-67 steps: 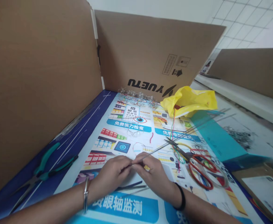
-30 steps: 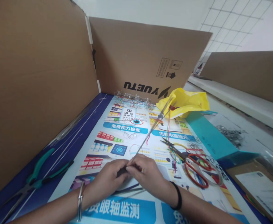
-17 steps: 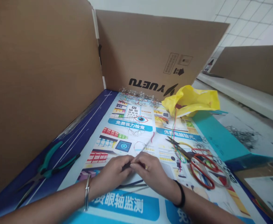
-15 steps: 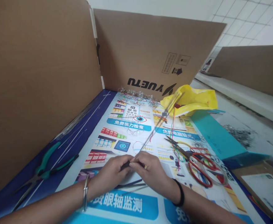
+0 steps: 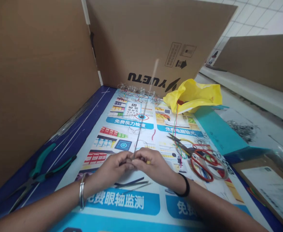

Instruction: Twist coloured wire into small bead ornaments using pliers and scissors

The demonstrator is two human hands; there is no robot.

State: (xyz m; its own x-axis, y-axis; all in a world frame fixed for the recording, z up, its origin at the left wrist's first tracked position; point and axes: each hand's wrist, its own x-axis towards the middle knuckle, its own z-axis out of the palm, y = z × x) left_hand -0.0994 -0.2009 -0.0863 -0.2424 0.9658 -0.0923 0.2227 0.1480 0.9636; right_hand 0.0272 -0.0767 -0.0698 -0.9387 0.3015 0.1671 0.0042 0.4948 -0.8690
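My left hand (image 5: 112, 168) and my right hand (image 5: 151, 166) meet fingertip to fingertip over the printed poster (image 5: 131, 206). Both pinch the lower end of a thin metal wire (image 5: 143, 111) that rises steeply away from me toward the cardboard wall. What sits between the fingertips is hidden. A silver bangle circles my left wrist and a black band my right. Several dark wire pieces (image 5: 131, 184) lie on the poster just under my hands.
Red-handled scissors (image 5: 199, 161) lie right of my hands among coloured wires. Teal-handled pliers (image 5: 38, 174) rest at the left by the cardboard wall (image 5: 35, 64). A yellow bag (image 5: 194, 95) and a heap of small wire parts (image 5: 136, 91) sit at the back.
The wire has swung from pointing right and low across the scissors to standing almost upright between my fingertips. My hands stayed together in place.
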